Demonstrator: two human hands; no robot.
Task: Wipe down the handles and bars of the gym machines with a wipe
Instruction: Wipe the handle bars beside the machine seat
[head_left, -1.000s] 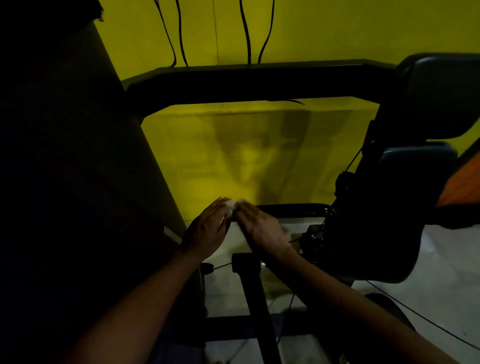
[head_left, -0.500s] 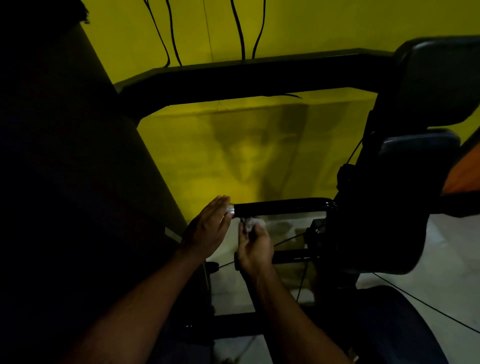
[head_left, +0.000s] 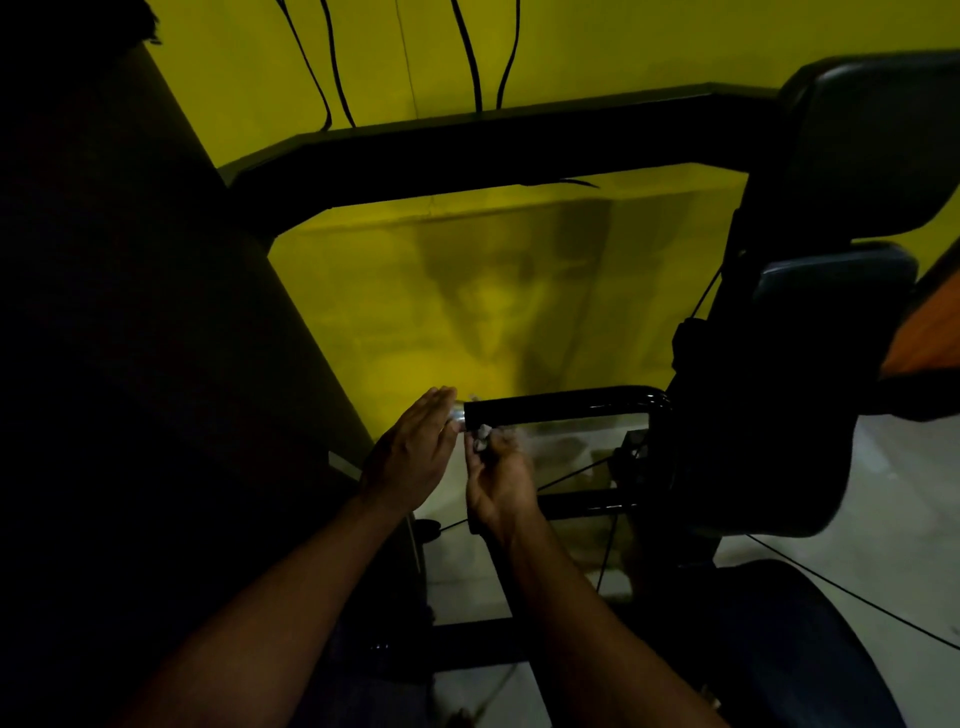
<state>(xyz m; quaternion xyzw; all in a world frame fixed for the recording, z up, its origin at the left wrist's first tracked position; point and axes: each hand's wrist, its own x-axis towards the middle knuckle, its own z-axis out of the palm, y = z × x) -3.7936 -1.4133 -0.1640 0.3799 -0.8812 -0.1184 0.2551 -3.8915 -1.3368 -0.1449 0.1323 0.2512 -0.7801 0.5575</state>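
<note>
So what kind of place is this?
Probably a gym, though it's dim. A machine here has dark padded cushions, a black handle bar to grip, and a thin cable running across its frame.

The grey floor (head_left: 883, 519) spreads below and right of the fingers (head_left: 434, 415), a black machine base bar (head_left: 467, 647) resting on it beneath them, a thin black cable (head_left: 857, 594) trailing to their right.

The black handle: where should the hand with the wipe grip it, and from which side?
Probably the straight horizontal stretch of the black handle, from below, where the right hand holds the wipe. Its round section suits a wrap-around grip; the right end bends downward.
</note>
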